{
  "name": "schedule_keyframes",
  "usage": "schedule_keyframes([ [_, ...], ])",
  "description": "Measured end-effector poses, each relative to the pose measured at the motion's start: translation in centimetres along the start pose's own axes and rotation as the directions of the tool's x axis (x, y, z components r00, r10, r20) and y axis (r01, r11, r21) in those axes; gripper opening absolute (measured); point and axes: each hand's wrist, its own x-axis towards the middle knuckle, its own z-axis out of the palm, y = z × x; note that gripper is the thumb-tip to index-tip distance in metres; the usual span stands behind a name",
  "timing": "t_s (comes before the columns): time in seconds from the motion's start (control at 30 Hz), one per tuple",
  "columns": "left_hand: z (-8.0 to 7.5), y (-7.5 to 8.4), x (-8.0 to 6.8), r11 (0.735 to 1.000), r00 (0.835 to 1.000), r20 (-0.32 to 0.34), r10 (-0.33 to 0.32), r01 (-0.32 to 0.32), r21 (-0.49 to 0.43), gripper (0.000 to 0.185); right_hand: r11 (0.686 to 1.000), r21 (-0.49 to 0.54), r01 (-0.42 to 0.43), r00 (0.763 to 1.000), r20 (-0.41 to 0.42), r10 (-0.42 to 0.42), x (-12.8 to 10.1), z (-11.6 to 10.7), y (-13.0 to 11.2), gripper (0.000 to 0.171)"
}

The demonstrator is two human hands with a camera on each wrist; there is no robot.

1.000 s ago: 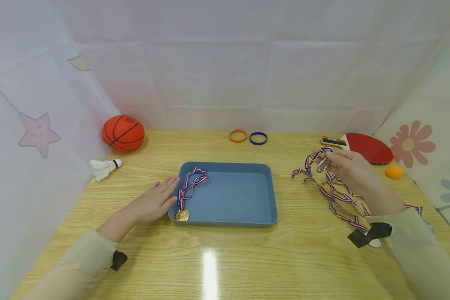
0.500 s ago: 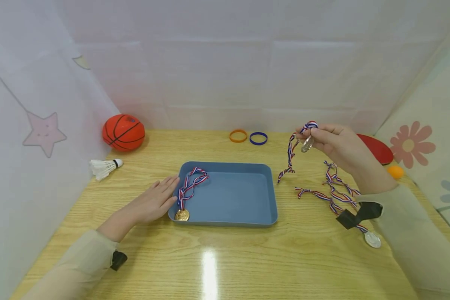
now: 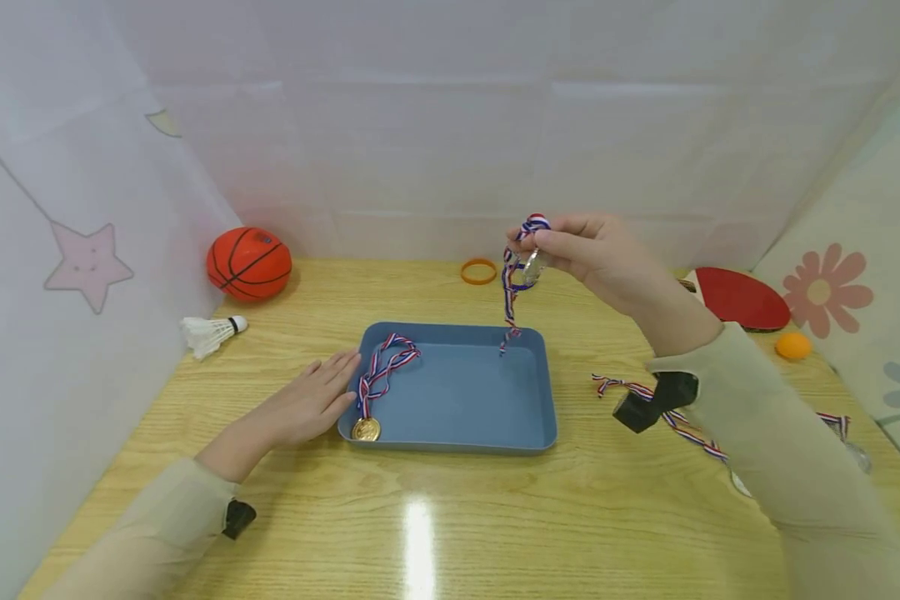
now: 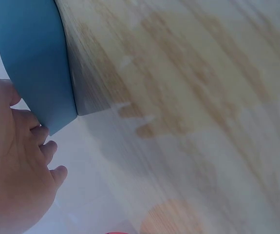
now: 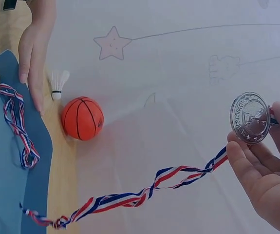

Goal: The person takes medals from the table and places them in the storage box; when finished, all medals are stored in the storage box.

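My right hand (image 3: 592,248) is raised above the far right corner of the blue tray (image 3: 465,417) and pinches a silver medal (image 3: 532,267) (image 5: 250,118) by its edge. Its red, white and blue ribbon (image 3: 508,300) (image 5: 144,192) hangs down, the end reaching the tray's far rim. My left hand (image 3: 307,404) (image 4: 13,180) lies flat on the table, fingertips against the tray's left wall (image 4: 37,63). A gold medal (image 3: 365,429) rests on the tray's near left rim, its ribbon (image 3: 386,358) lying inside the tray.
More ribboned medals (image 3: 682,425) lie on the table under my right forearm. A small basketball (image 3: 249,263) and a shuttlecock (image 3: 208,332) sit at the left, an orange band (image 3: 478,271) at the back, a red paddle (image 3: 742,297) and orange ball (image 3: 793,345) at the right.
My right hand has lifted the silver medal off the pile on the right and carried it up and left to above the tray. The left hand has stayed still.
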Motion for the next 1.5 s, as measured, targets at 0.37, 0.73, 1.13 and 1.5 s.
schedule_keyframes([
  [0.37, 0.0, 0.2, 0.2, 1.000, 1.000, -0.008, 0.008, -0.008, 0.012, 0.056, 0.992, -0.100, -0.073, 0.994, 0.074, 0.080, 4.4, 4.9, 3.7, 0.015],
  [0.73, 0.4, 0.2, 0.6, 1.000, 1.000, -0.015, 0.014, -0.014, 0.020, 0.057, 0.976, -0.131, -0.175, 0.975, 0.117, 0.190, 6.1, 7.9, 8.4, 0.014],
  [1.13, 0.0, 0.5, 0.6, 1.000, 1.000, 0.001, 0.014, -0.014, 0.005, 0.057, 0.837, -0.429, -0.339, 0.902, 0.107, 0.419, 3.7, 9.0, 14.7, 0.026],
  [1.5, 0.2, 0.5, 0.7, 1.000, 1.000, 0.001, 0.017, -0.017, 0.008, 0.056, 0.795, -0.459, -0.396, 0.879, 0.061, 0.473, 1.6, 10.2, 18.7, 0.018],
])
